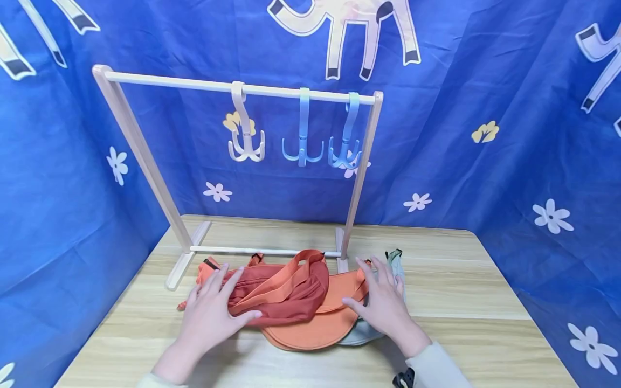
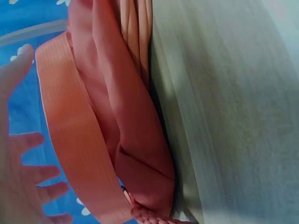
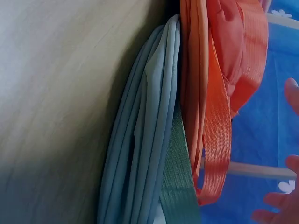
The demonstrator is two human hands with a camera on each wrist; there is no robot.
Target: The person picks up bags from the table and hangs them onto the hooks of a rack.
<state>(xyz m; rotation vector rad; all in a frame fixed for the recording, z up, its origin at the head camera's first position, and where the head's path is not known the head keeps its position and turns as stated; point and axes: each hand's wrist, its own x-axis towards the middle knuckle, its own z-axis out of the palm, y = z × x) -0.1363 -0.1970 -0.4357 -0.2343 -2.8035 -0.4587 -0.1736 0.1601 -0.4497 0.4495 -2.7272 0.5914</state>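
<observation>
A pile of soft fabric bags lies on the table. On top is a red bag (image 1: 303, 302) with a wide orange strap (image 1: 271, 285). Beneath it sits a flat, rounded orange bag (image 1: 310, 335), and a grey-green bag (image 1: 361, 335) shows lowest at the right. My left hand (image 1: 211, 312) is spread over the red bag's left end; in the left wrist view its fingers stand apart from the strap. Over the pile's right side my right hand (image 1: 385, 302) hovers with loosely spread fingers. In the right wrist view, the grey-green layers (image 3: 149, 121) lie against the orange ones.
Behind the pile stands a pale rack whose top rod (image 1: 179, 82) carries a white four-pronged hook (image 1: 246, 137), a blue hook (image 1: 303, 134) and another blue hook (image 1: 346, 134). The rack's left foot (image 1: 186, 258) is on the wood-grain table (image 1: 451, 302). Blue patterned cloth surrounds the table's back and sides.
</observation>
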